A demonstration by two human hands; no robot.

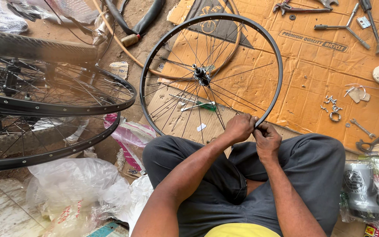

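Both hands — left hand (238, 127), right hand (266, 138) — pinch the near edge of a wheel (211, 74) standing on cardboard (325, 79) (spokes thin, likely bendable). It looks light and stiff — best gripped by the rim.

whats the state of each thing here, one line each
wheel rim: upright on cardboard, no tyre, spokes fitted
left hand: pinching the rim's lower edge
right hand: closed on the rim beside the left
screwdriver: lying flat behind the spokes
two wheels: stacked at left, lying flat
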